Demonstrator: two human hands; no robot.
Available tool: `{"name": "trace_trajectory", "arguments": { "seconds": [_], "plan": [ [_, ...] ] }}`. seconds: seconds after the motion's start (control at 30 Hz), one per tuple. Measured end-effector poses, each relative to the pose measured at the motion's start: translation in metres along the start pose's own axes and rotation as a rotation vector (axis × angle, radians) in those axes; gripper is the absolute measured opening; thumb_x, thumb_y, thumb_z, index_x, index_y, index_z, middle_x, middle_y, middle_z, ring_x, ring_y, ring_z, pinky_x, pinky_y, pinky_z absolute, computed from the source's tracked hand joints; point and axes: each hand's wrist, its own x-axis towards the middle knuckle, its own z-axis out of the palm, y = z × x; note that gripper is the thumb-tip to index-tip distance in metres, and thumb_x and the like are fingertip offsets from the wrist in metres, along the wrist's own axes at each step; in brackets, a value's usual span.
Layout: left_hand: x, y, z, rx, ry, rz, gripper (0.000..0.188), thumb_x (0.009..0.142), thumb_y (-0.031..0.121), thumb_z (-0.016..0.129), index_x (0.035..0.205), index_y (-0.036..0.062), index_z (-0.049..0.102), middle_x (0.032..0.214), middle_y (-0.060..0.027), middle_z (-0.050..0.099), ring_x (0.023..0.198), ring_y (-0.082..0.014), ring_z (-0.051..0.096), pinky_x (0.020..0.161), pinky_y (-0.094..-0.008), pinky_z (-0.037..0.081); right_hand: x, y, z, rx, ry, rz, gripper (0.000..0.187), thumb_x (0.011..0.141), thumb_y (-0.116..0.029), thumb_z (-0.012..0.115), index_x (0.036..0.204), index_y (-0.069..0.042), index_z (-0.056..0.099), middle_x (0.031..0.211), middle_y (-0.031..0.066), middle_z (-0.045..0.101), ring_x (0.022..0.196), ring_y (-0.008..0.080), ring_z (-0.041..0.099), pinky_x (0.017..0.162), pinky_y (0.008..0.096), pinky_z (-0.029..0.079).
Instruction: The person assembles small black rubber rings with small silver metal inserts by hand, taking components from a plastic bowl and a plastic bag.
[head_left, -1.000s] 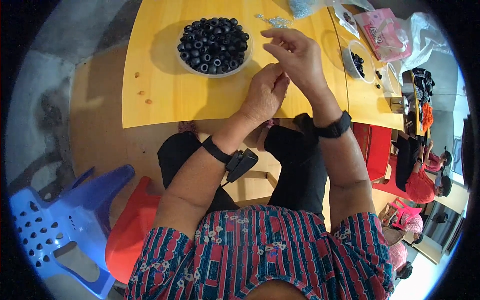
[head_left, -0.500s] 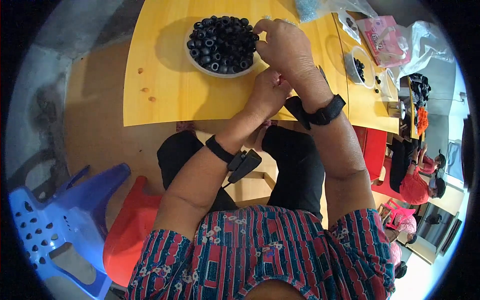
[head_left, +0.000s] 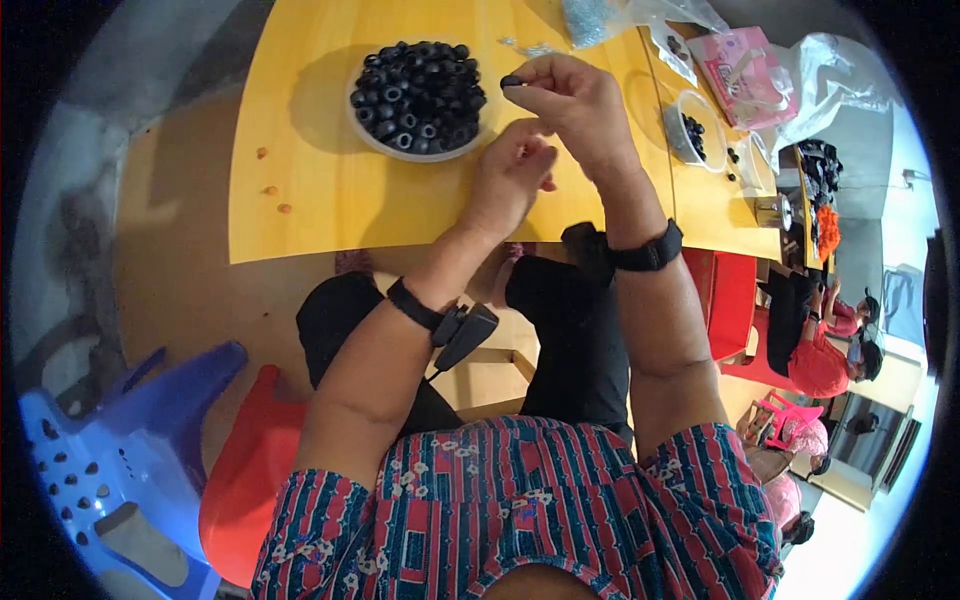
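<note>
A round pale bowl (head_left: 421, 157) heaped with black ring-shaped beads (head_left: 415, 95) stands on the yellow table. Right of the bowl, my right hand (head_left: 583, 108) pinches one black bead (head_left: 511, 81) between thumb and finger, held above the tabletop. Just below it, my left hand (head_left: 510, 180) is closed with its fingers curled; whatever lies in them is hidden. Both hands are close together near the bowl's right side, apart from its rim.
Small clear bits (head_left: 535, 48) lie beyond my right hand, near a bag of bluish beads (head_left: 587, 20). To the right are a clear tub (head_left: 696, 130) with black beads and a pink packet (head_left: 742, 75). A blue chair (head_left: 150, 455) and a red chair (head_left: 250, 470) stand at left. Other people sit far right.
My right hand has come away from the bowl's edge with a black bead between its fingertips. My left hand has turned slightly, a little apart from the right wrist. The view has shifted slightly.
</note>
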Motion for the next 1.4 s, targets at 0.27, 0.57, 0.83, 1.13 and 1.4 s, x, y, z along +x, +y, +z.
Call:
{"name": "trace_trajectory", "arguments": {
  "seconds": [0.27,0.57,0.83,1.13,1.4],
  "plan": [
    [0.002,0.014,-0.001,-0.190,-0.035,0.054,0.034,0.093,0.027,0.048,0.120,0.0063,0.049,0.075,0.0032,0.047,0.064,-0.0040,0.046,0.059,-0.0198,0.044,-0.042,0.029,-0.025,1.315,-0.157,0.534,0.013,0.082,-0.014,0.062,0.085,-0.002,0.059,0.065,-0.0021,0.046,0.054,0.0057,0.037,0.048,0.0211,0.031],
    [-0.001,0.014,-0.008,-0.099,-0.171,0.072,0.030,0.092,0.026,0.051,0.115,0.0084,0.057,0.081,0.0027,0.058,0.071,-0.0029,0.052,0.060,-0.0168,0.043,-0.055,0.049,-0.016,1.564,-0.376,0.700,0.017,0.088,-0.018,0.054,0.093,-0.002,0.054,0.072,0.0014,0.049,0.053,0.0042,0.035,0.045,0.0167,0.029],
    [-0.003,0.013,-0.009,-0.064,-0.140,-0.002,0.022,0.089,0.019,0.056,0.107,0.0064,0.057,0.090,0.0013,0.061,0.078,-0.0044,0.057,0.061,-0.0174,0.044,-0.062,0.052,-0.013,1.635,-0.439,0.667,0.020,0.089,-0.022,0.053,0.088,-0.002,0.056,0.070,0.0016,0.053,0.051,0.0059,0.037,0.044,0.0190,0.031],
    [-0.002,0.010,-0.007,-0.067,-0.129,0.087,0.014,0.088,0.017,0.056,0.096,0.0052,0.054,0.082,0.0018,0.056,0.071,-0.0046,0.053,0.059,-0.0188,0.044,-0.067,0.026,-0.013,1.028,-0.149,0.563,0.027,0.087,-0.028,0.055,0.081,-0.002,0.059,0.063,0.0026,0.055,0.050,0.0085,0.046,0.046,0.0219,0.040],
    [-0.004,0.010,-0.008,-0.048,-0.079,-0.017,0.011,0.090,0.016,0.053,0.096,0.0063,0.050,0.077,0.0019,0.049,0.065,-0.0054,0.046,0.059,-0.0227,0.042,-0.067,0.050,-0.014,0.313,0.014,0.447,0.028,0.083,-0.026,0.061,0.073,0.000,0.063,0.059,0.0036,0.056,0.050,0.0104,0.051,0.047,0.0237,0.041]
  ]
}}
